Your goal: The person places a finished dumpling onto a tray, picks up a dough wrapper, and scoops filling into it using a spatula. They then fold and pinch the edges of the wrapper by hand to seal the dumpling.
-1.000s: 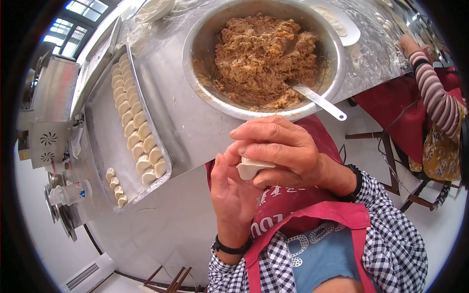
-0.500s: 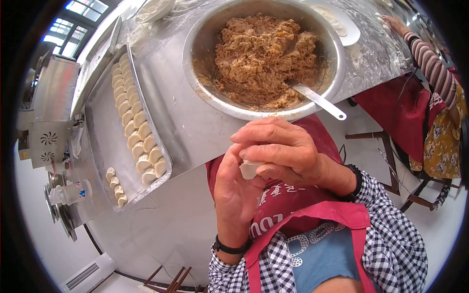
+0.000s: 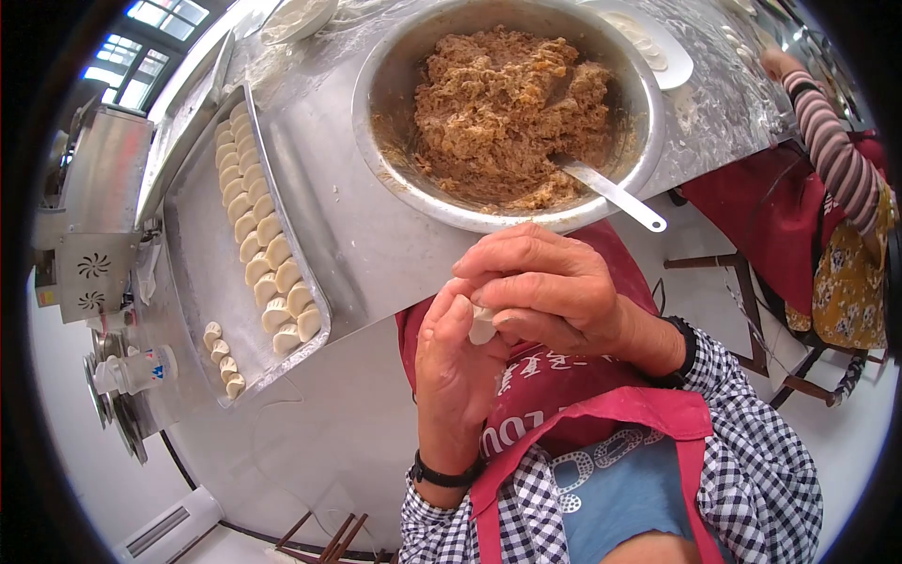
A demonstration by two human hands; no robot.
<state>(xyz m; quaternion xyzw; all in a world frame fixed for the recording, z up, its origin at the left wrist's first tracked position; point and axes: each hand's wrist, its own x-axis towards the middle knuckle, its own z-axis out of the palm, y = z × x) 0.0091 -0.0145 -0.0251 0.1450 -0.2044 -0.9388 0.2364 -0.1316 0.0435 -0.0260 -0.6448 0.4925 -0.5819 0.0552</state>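
Note:
Between my two hands sits a small white dumpling [image 3: 482,329], mostly hidden by fingers. My left hand [image 3: 449,367] supports it from the left, its thumb pressed against the dough. From the right, my right hand [image 3: 554,291] curls over it, fingers and thumb pinching the edge. Just beyond my hands stands a large metal bowl [image 3: 376,164] of brown minced filling [image 3: 512,108]. A metal spatula [image 3: 611,193] with a pale handle is stuck in the filling and leans over the near rim.
A metal tray [image 3: 202,282] on the left holds rows of finished dumplings [image 3: 268,227] and several smaller ones at its near corner. A white plate [image 3: 672,56] lies behind the bowl. At right, a co-worker's striped sleeve [image 3: 832,141] reaches over the floury table; a stool [image 3: 742,310] stands below.
My hands have drawn slightly closer around the dumpling, and less of it shows. The co-worker's arm has shifted a little at the right.

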